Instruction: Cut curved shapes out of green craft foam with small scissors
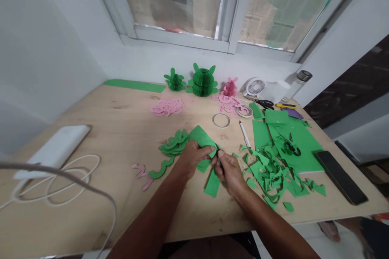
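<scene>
My left hand [194, 158] pinches a piece of green paper [199, 134] near the front middle of the table. Dark-handled scissors [219, 161] are in my right hand [230, 170], and their blades meet the paper's right edge. How far the blades are apart is hidden by my fingers. Under my hands lie more green paper strips [212, 184]. Just left of my left hand is a pile of wavy green cut-outs [174, 143], with one wavy green strip [161, 169] reaching toward a pink wavy piece [148, 182].
Green scraps [270, 174] and a black phone [340, 176] lie at right, with small scissors [291, 149] on green sheets. Paper figures [203, 83], a white fan [255, 86] and a bottle [298, 85] stand at the back. A white power bank [54, 149] and cable [91, 186] lie left.
</scene>
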`<action>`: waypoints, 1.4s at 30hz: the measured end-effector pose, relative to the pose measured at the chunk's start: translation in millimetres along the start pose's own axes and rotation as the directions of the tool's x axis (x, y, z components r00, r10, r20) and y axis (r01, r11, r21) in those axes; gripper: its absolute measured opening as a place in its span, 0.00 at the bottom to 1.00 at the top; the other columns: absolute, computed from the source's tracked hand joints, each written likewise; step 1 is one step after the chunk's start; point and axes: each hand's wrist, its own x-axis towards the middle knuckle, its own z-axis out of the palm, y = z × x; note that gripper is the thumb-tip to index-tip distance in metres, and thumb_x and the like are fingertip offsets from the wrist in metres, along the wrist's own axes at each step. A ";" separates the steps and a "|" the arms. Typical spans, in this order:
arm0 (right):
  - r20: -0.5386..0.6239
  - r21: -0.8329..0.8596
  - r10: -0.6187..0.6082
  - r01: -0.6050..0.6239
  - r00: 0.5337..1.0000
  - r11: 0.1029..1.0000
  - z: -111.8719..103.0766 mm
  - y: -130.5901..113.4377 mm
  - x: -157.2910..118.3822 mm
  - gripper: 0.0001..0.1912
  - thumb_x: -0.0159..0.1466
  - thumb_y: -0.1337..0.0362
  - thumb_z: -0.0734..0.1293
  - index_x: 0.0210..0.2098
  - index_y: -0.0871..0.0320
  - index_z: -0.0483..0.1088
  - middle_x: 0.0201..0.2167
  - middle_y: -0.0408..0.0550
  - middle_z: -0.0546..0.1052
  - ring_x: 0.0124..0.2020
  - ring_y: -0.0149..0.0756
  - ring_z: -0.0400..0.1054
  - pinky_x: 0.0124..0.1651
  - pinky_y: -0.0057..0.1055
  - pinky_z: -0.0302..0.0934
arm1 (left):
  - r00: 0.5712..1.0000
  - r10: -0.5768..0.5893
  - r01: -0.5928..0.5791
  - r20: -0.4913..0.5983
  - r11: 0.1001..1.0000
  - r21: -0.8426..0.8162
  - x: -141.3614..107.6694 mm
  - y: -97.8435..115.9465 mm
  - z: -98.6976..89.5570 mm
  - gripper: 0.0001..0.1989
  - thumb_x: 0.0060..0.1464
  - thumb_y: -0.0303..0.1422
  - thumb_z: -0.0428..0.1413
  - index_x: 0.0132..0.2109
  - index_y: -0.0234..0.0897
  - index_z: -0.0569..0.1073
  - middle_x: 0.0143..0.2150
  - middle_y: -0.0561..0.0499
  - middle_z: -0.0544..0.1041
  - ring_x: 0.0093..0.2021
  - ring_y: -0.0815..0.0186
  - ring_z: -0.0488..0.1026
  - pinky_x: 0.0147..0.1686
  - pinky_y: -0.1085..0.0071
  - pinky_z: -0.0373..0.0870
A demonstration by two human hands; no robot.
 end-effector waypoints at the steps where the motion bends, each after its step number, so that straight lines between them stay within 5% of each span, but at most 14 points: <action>1: 0.001 -0.002 0.001 -0.001 1.000 1.000 0.1 0.0 -0.1 0.25 0.54 0.42 0.67 0.22 0.60 0.69 0.09 0.34 0.57 0.10 0.21 0.42 0.14 0.25 0.32 | 1.000 -0.009 0.009 -0.002 1.000 -0.001 -0.4 1.1 -0.2 0.11 0.37 0.35 0.63 0.20 0.34 0.70 0.18 0.54 0.70 0.21 0.71 0.65 0.25 0.73 0.65; 11: -0.015 -0.009 0.019 -0.020 1.000 1.000 -1.3 2.5 2.5 0.25 0.54 0.41 0.66 0.22 0.60 0.69 0.08 0.34 0.57 0.10 0.22 0.42 0.14 0.25 0.32 | 0.990 0.004 -0.009 -0.144 0.999 -0.032 1.5 0.5 -3.1 0.09 0.35 0.35 0.63 0.23 0.34 0.74 0.22 0.53 0.73 0.23 0.71 0.66 0.25 0.75 0.63; 42: -0.006 -0.025 0.024 -0.024 1.000 0.999 -0.5 -0.3 0.1 0.27 0.52 0.40 0.67 0.22 0.61 0.69 0.09 0.35 0.59 0.11 0.21 0.43 0.15 0.25 0.32 | 0.999 0.030 -0.026 -0.035 0.993 0.114 6.0 -3.9 -12.3 0.09 0.41 0.35 0.60 0.29 0.32 0.77 0.24 0.52 0.75 0.24 0.69 0.67 0.29 0.71 0.66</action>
